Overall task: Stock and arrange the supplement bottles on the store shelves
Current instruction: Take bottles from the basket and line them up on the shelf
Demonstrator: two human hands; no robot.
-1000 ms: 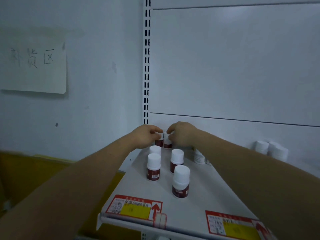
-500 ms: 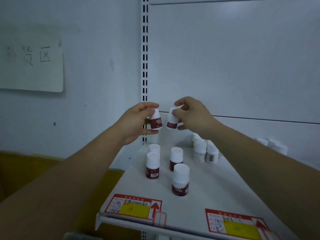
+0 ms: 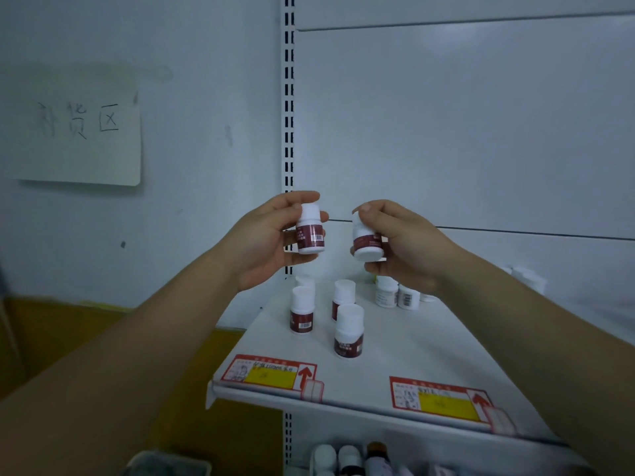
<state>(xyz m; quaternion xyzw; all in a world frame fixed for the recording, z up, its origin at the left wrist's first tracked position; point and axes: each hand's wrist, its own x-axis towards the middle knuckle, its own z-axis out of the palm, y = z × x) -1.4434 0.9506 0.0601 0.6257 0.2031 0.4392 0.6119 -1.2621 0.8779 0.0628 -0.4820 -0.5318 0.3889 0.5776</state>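
Note:
My left hand [image 3: 261, 242] grips a white bottle with a dark red label [image 3: 310, 231], held upright above the shelf. My right hand [image 3: 405, 245] grips a second red-label bottle [image 3: 367, 243], tilted a little to the left. Both are raised in front of the shelf's back panel. On the white shelf [image 3: 422, 348] below stand several more red-label bottles [image 3: 348, 329], loosely grouped near the left end. Behind them, white-label bottles [image 3: 398, 295] stand by the back panel, partly hidden by my right forearm.
Two red and yellow price tags [image 3: 271, 372] sit on the shelf's front edge. A slotted upright [image 3: 289, 97] runs up the left side. More white bottles [image 3: 529, 278] stand far right. Bottle caps [image 3: 347, 458] show on the lower shelf. A paper sign [image 3: 72, 132] hangs on the wall.
Both hands took a red-label bottle each from the back of the shelf and lifted them up. Since half a second ago the two bottles have moved slightly apart.

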